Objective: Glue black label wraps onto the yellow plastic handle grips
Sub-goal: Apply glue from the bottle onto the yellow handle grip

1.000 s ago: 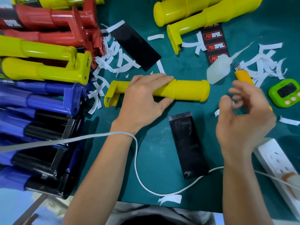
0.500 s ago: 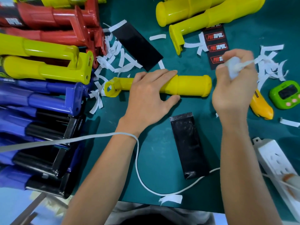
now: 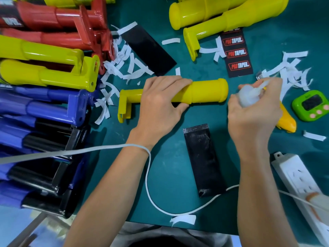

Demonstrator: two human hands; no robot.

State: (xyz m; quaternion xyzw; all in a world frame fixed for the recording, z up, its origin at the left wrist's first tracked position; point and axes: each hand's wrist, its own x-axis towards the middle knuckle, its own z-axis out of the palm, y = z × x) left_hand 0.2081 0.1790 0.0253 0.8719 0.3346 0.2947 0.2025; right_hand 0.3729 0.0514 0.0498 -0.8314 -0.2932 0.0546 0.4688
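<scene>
Yellow grip (image 3: 204,92) long axis left-right on table (image 3: 169,166), left hand (image 3: 160,106) fingers wrapped over middle. Right hand (image 3: 254,113) clutching glue bottle (image 3: 247,97), just beside grip's free right end.

A green timer (image 3: 311,107) sits by the worktop's (image 3: 170,166) right edge. A power strip (image 3: 299,180) lies at its near-right corner, and paper scraps (image 3: 124,68) are scattered towards the far edge.

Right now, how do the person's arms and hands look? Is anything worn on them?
Both forearms are bare, no sleeves in view. The left hand and right hand wear no gloves, rings or watch. A flat white cable crosses the left wrist; worn or only draped, I cannot tell.
</scene>
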